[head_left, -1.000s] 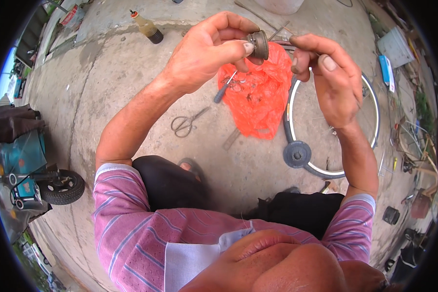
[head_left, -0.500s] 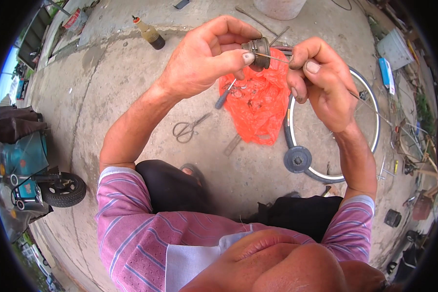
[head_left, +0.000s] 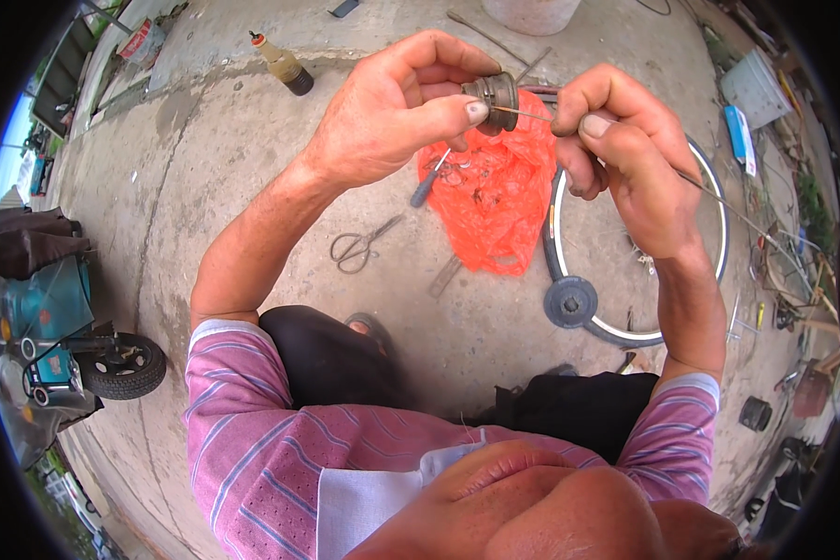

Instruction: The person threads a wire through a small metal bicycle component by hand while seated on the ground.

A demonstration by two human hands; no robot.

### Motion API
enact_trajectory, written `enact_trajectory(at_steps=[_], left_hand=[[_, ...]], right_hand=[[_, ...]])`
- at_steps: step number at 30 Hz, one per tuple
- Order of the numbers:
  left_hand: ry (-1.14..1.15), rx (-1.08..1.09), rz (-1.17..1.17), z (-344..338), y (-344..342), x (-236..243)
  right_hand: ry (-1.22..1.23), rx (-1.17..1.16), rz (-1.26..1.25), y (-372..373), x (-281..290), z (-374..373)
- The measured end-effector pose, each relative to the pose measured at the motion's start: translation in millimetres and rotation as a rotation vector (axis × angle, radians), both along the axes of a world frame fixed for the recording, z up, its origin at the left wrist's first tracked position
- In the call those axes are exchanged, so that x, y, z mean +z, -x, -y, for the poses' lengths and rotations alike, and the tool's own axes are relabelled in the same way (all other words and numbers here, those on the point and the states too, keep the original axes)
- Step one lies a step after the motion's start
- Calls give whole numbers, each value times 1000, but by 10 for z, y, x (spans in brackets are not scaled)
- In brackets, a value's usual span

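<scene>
My left hand (head_left: pixel 383 117) grips a dark, greasy, ribbed cylindrical metal part (head_left: pixel 502 101), which looks like a bicycle freewheel body, with the thumb pressed on its near side. Between the thumb and fingers of my right hand (head_left: pixel 630 154) is a thin metal rod (head_left: pixel 532 115). One end of the rod meets the part beside my left thumb; a long length runs out behind the right hand, down to the right. Below both hands, a red plastic bag (head_left: pixel 509 224) lies spread on the ground with small metal bits on it.
A screwdriver (head_left: pixel 424 191) and scissors (head_left: pixel 353 250) lie left of the bag. To its right is a bicycle wheel (head_left: pixel 555 252) with a dark round disc (head_left: pixel 570 301) on its near rim. A bottle (head_left: pixel 285 67) stands far left; a bucket (head_left: pixel 754 93) stands at right.
My right hand has shifted slightly right, and the rod's rear part now shows more beyond it. My left hand and the metal part stay nearly still.
</scene>
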State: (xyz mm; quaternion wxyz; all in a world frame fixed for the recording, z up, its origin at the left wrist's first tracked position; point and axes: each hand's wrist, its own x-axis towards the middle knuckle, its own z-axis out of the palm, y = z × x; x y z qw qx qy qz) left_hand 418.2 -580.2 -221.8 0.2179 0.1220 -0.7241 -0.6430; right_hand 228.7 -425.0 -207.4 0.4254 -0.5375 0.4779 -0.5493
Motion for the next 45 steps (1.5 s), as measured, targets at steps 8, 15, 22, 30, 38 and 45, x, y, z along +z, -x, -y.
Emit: enact_trajectory(at_steps=[8, 15, 22, 30, 38, 45], left_hand=[[-3, -30, -29, 14, 9, -15], [-27, -52, -57, 17, 12, -16], [-48, -59, -25, -4, 2, 11], [-55, -40, -76, -2, 20, -24], [-84, -50, -69, -30, 14, -21], [-92, -49, -34, -38, -2, -12]], right_hand=[[-1, 91, 251, 127, -197, 82], [82, 248, 535, 133, -331, 169], [130, 278, 580, 183, -341, 186], [213, 110, 419, 166, -303, 164], [387, -175, -14, -237, -428, 202], [339, -187, -2, -273, -416, 195]])
